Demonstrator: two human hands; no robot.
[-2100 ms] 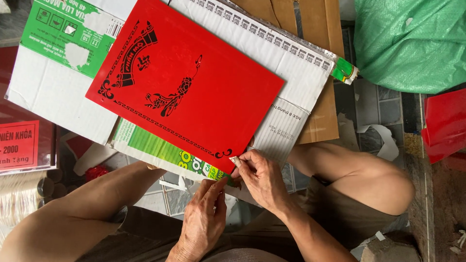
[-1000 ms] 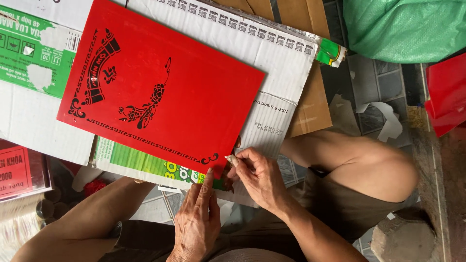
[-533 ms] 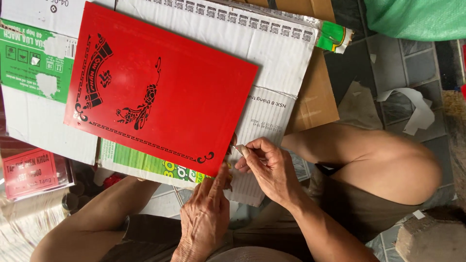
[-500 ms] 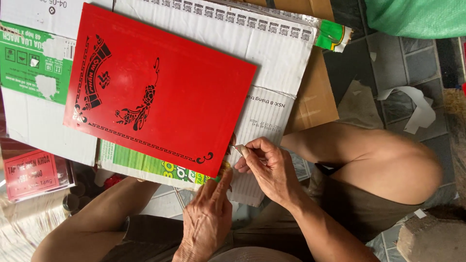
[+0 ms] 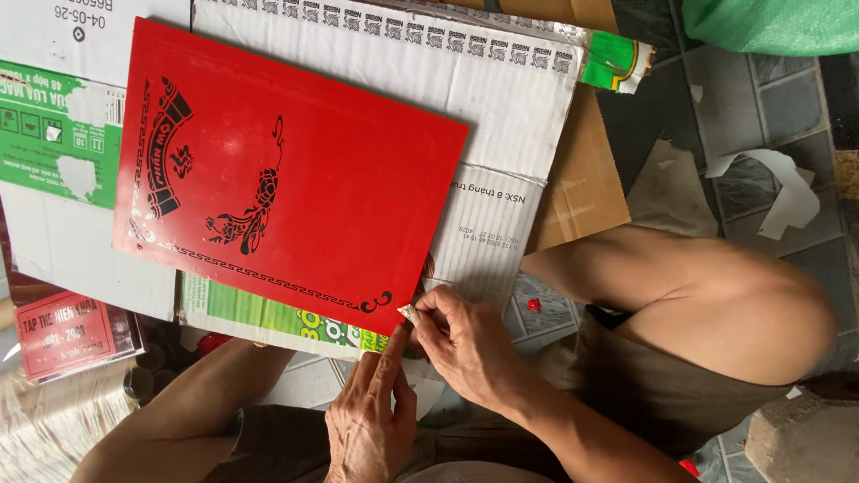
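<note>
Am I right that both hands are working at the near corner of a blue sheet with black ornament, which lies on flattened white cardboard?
Not quite: the sheet is red, not blue, as the head view shows. The rest holds: it bears black ornament, it lies on flattened white cardboard, and the left hand and right hand meet at its near corner.

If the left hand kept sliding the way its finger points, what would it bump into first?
Probably the red sheet: the left hand points its fingers up at the sheet's near corner, right beside the right hand. Depth is hard to judge.
</note>
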